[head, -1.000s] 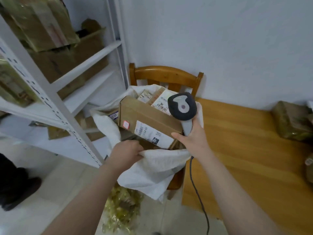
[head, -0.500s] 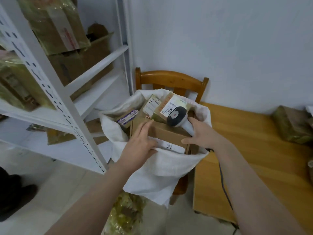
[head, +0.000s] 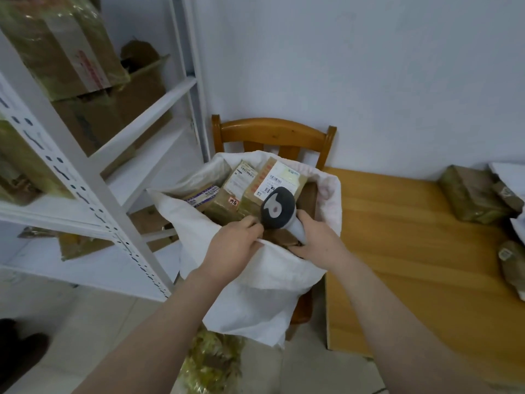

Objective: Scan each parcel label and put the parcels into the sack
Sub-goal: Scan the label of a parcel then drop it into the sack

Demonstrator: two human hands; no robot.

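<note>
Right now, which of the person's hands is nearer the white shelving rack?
Left. The left hand holds the sack rim on the side toward the rack; the right hand, holding the scanner, sits farther off, toward the table.

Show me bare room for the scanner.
The wooden table is bare between the sack and the wrapped parcels along its right edge. Crowded: the sack mouth, with boxes, the left hand and the right hand holding the scanner.

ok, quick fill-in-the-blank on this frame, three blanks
The right hand holds a grey ___.
The white sack sits on a wooden ___.
Wrapped parcels lie on the ___ to the right of the sack.
Missing: scanner; chair; table.
</note>
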